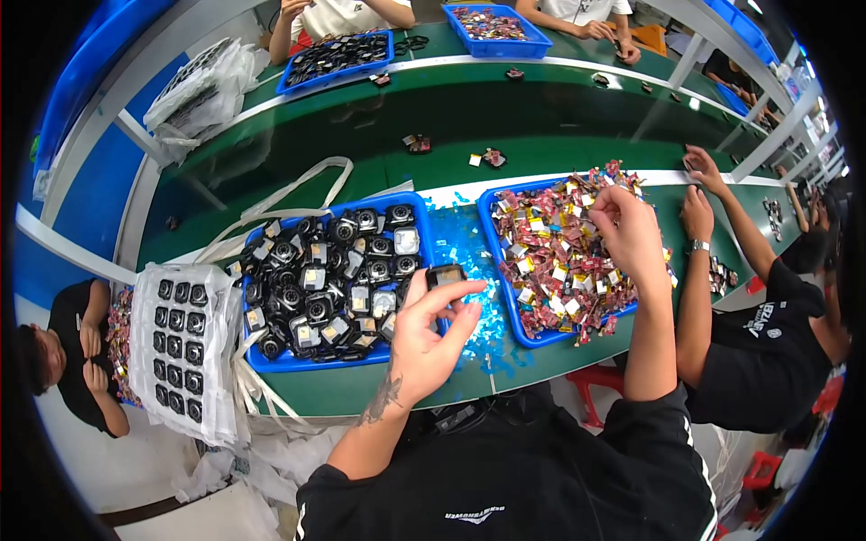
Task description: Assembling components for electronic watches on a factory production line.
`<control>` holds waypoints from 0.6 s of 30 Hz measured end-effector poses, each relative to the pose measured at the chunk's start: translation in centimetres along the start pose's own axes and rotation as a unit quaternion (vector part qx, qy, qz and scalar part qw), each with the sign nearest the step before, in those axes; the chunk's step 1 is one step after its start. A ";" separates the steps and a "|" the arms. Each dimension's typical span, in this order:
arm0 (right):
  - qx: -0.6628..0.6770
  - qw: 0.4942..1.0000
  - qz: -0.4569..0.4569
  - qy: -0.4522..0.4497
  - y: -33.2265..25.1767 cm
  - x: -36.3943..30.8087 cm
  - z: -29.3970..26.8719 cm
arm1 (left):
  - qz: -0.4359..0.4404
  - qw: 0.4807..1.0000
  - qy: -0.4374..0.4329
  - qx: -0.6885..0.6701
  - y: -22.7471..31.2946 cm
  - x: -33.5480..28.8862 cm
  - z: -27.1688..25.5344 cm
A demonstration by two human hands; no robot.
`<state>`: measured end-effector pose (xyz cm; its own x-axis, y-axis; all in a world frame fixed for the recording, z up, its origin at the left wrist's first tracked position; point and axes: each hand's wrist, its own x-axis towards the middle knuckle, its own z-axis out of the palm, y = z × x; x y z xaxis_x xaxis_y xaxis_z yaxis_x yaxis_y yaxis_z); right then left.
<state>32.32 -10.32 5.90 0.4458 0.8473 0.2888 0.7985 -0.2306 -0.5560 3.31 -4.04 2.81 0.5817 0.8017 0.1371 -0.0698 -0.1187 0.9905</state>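
My left hand [424, 341] is closed on a small black casing [444, 275], held between thumb and fingers at the right edge of a blue tray [334, 366]. That tray is heaped with similar black casings [317, 307], some showing a round face and some a pale square inside. My right hand [627, 230] hovers over a second blue tray [532, 339], its thumb and fingertips drawn together. Whatever those fingers may pinch is too small to make out. Beneath them lies a heap of small red circuit boards with white and yellow parts [550, 261].
Blue film scraps [474, 316] litter the table between the trays. A moulded white tray of black casings [180, 347] stands at left, beside loose white straps [298, 189]. Beyond runs a green conveyor belt [361, 149] carrying a few parts. Co-workers sit across, at left and at right.
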 end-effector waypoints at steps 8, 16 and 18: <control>-0.046 0.989 -0.137 0.041 -3.5 -1.7 2.1 | -0.037 0.997 0.040 -0.048 -1.4 -1.4 -0.8; -0.058 0.965 -0.247 -0.068 -4.9 -0.4 8.3 | -0.048 0.995 0.052 -0.072 -1.4 -1.9 -0.8; 0.125 0.975 -0.181 -0.023 -6.0 0.2 6.3 | -0.050 0.995 0.065 -0.058 -1.8 -2.0 -1.1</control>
<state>25.11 -5.74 4.43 0.1297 0.8739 0.4685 0.7740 0.2061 -0.5987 1.34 -4.76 0.76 0.4819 0.8757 0.0308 -0.1150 0.0284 0.9930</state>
